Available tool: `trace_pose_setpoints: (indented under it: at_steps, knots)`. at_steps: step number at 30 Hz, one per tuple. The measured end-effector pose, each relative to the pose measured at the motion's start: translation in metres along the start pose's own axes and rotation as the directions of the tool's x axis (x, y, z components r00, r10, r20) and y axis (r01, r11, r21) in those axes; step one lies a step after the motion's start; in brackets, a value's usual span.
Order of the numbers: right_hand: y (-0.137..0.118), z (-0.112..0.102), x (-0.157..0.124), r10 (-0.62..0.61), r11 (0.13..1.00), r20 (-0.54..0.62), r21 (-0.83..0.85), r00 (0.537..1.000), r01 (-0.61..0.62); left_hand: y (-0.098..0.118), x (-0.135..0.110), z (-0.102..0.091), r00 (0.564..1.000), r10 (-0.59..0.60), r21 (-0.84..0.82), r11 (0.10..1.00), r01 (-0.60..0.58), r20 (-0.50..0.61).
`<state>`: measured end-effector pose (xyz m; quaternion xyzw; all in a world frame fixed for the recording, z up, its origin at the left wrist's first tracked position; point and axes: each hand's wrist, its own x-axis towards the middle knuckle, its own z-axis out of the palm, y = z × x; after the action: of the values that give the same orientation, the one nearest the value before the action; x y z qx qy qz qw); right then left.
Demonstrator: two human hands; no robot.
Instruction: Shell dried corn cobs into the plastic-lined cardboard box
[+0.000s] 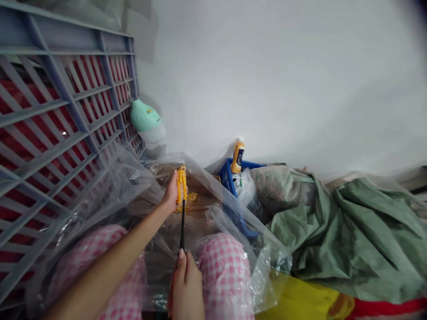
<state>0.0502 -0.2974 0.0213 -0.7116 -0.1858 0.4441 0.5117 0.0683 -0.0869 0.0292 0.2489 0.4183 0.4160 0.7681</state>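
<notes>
My left hand (171,192) is closed around an ear of corn (181,183), holding it upright. Its yellow kernels stand in rows, with a bare pale strip showing along the right side. In my right hand (188,284) is a screwdriver (183,226) with a long black shaft and a partly orange handle, pointing away from me. The shaft's far end meets the lower end of the ear; my view does not show exactly how the tip sits. Loose corn kernels (192,197) lie below and behind the ear, on a brown surface in clear plastic sheeting (147,189).
A grey-blue slatted plastic crate (83,129) rises at the left, with a mint-green lamp (145,116) hooked on it. Right of the plastic are a blue basket (228,178), a yellow bottle (238,156) and a green tarp (373,231). A white wall stands behind.
</notes>
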Motion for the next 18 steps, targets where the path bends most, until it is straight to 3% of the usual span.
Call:
trace_pose_setpoints:
  at_steps: [2,4,7,10,12,15,18]
  knots:
    - [-0.002,0.002,0.000,-0.026,0.999,-0.018,-0.040,1.000,0.025,0.002,-0.002,0.001,0.999,0.005,0.018,1.000,-0.004,-0.035]
    - [-0.010,0.001,-0.002,0.071,0.997,0.079,0.014,0.994,-0.073,0.004,-0.003,0.001,0.999,0.014,0.025,1.000,-0.012,-0.052]
    - [-0.025,-0.005,-0.004,0.264,0.917,0.302,0.215,0.916,-0.335,0.006,-0.004,0.001,0.998,0.026,0.023,0.999,-0.024,-0.065]
    - [-0.032,-0.013,-0.002,0.262,0.838,0.444,0.335,0.857,-0.430,0.008,-0.005,0.002,0.995,0.054,0.017,0.998,-0.053,-0.086]
    - [-0.029,-0.017,0.002,0.237,0.885,0.434,0.272,0.869,-0.377,0.008,-0.005,0.002,0.992,0.086,0.019,0.996,-0.084,-0.095]
    - [-0.021,-0.019,0.008,0.140,0.990,0.230,-0.011,0.963,-0.141,0.007,-0.004,0.001,0.987,0.124,0.029,0.992,-0.122,-0.099]
    - [-0.017,-0.021,0.010,-0.056,0.940,0.085,-0.332,0.995,0.081,0.005,-0.001,0.001,0.990,0.107,0.036,0.994,-0.105,-0.087]
